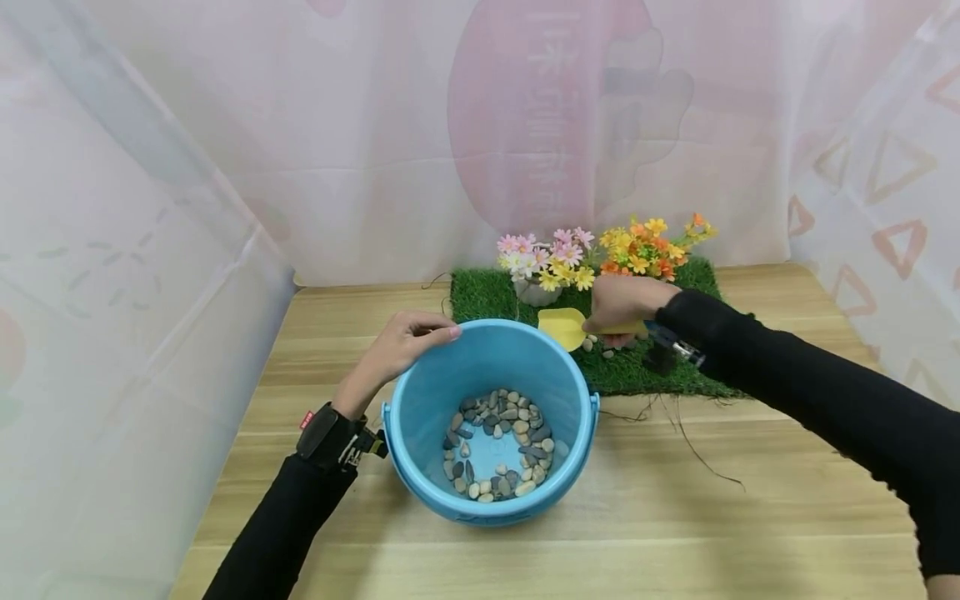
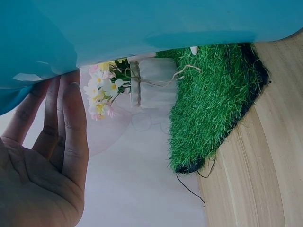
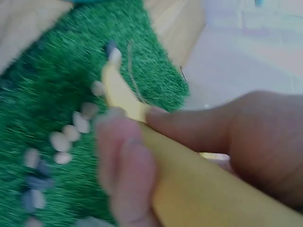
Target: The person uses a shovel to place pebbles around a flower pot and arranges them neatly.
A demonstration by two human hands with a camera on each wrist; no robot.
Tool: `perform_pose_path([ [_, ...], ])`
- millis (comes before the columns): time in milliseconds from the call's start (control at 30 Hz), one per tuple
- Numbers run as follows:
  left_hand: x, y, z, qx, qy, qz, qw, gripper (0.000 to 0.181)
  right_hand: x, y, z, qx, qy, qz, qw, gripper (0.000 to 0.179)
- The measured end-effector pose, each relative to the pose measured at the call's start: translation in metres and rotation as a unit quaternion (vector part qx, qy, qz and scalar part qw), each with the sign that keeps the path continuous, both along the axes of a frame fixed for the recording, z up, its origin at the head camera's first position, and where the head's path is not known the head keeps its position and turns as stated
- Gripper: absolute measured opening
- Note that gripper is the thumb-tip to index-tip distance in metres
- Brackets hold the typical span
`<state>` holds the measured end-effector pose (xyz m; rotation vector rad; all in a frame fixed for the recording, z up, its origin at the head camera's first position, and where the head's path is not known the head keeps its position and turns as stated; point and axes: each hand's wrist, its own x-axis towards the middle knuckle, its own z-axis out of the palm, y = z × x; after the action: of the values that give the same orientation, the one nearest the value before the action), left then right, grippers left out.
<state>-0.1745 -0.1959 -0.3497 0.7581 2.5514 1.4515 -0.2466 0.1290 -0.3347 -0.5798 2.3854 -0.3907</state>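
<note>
A light-blue bucket [image 1: 408, 467] stands on the table with grey and tan pebbles [image 1: 525, 487] ringed around its bottom. My left hand [image 1: 401, 346] holds its far-left rim, thumb at the edge; in the left wrist view the fingers [image 2: 73, 127] reach the outer wall. My right hand [image 1: 626, 304] grips a yellow toy shovel [image 1: 562, 327] by its handle, low over the green turf mat [image 1: 480, 296]. In the right wrist view the blade [image 3: 120, 94] tilts over the turf, with a white pebble [image 3: 115, 56] and a dark one at its tip. More pebbles [image 3: 61, 142] lie beside it.
At the back of the mat stand a pot of pink, white and yellow flowers [image 1: 551, 254] and a bunch of yellow and orange flowers [image 1: 648, 250]. Loose dark threads [image 1: 701, 454] trail onto the wooden table [image 1: 675, 533]. Pale printed curtains [image 1: 360, 167] enclose the back and sides.
</note>
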Motion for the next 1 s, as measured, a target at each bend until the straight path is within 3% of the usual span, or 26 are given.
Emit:
perform_pose_path([
  [100,-0.001,-0.001,0.0,0.002,0.0,-0.001,1.0,0.021,0.012,0.022,-0.012,-0.084,-0.001,-0.031,0.996,0.031],
  [233,-0.001,-0.001,0.0,0.002,0.005,0.002,1.0,0.02,0.039,0.054,-0.039,-0.174,-0.006,-0.079,0.9815,0.027],
  [400,0.0,0.0,0.0,-0.001,0.003,-0.002,1.0,0.02,0.088,0.086,-0.075,-0.214,0.005,-0.168,0.9623,0.034],
  [533,-0.001,0.0,0.0,0.003,0.008,-0.002,1.0,0.019,0.12,0.102,-0.1,-0.256,-0.021,-0.257,0.9317,0.04],
  [600,-0.001,0.0,0.001,0.005,0.011,-0.001,0.9999,0.019,0.131,0.107,-0.11,-0.276,-0.03,-0.283,0.9183,0.042],
  [733,-0.002,-0.001,0.001,0.008,0.011,-0.002,0.9999,0.019,0.14,0.112,-0.127,-0.291,-0.024,-0.3,0.9081,0.044],
  [1000,-0.003,0.0,-0.003,0.016,0.011,-0.012,0.9997,0.018,0.134,0.106,-0.148,-0.31,-0.002,-0.317,0.8964,0.042],
])
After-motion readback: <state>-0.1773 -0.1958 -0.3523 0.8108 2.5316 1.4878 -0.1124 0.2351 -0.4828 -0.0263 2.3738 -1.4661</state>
